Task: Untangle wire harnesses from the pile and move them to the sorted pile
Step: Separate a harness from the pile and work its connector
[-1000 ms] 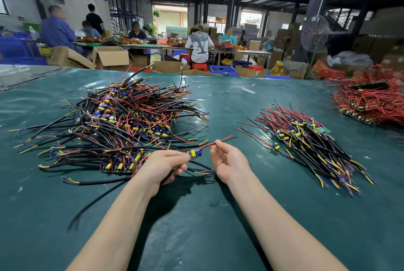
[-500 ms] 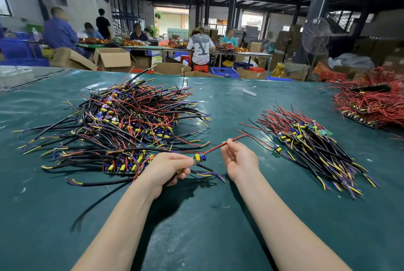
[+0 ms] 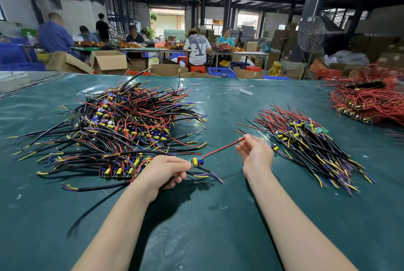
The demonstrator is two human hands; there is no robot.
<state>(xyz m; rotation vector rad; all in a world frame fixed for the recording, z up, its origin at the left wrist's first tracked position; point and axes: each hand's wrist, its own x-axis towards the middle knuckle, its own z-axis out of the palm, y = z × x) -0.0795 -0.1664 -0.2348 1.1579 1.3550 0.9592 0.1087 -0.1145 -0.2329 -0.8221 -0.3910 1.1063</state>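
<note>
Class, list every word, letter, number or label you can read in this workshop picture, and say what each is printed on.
"Y": large letter on the back of a seated person's white T-shirt.
Cardboard boxes: any print is too blurred to read.
Board on the wire harness in the left hand: markings too small to read.
</note>
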